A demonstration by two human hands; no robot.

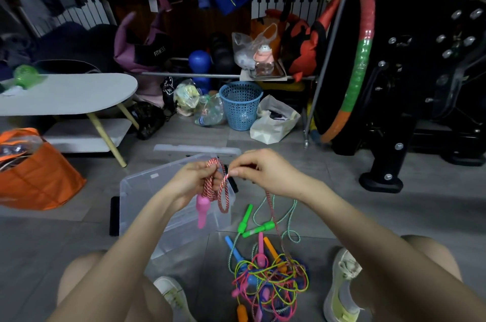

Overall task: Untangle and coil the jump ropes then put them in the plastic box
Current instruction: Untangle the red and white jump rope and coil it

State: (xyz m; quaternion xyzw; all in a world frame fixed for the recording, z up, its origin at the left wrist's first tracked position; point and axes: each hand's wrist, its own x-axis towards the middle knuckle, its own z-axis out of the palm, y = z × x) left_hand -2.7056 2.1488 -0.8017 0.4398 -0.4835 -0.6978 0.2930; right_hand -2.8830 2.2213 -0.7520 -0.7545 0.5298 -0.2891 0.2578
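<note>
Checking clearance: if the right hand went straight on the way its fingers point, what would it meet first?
Probably the red-and-white rope coil gripped by the left hand, just beyond the right hand; depth is unclear.

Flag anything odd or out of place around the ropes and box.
Main oddity: the knotted heap of jump ropes on the floor. The red-white rope, looped in the left hand and pinched by the right hand, trails down into that heap, so it isn't free. No ropes visible in the plastic box.

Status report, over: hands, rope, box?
Left hand grips red-white rope coils, pink handle hanging. Right hand pinches its strand. Plastic box open below. Tangled pile on floor.
</note>
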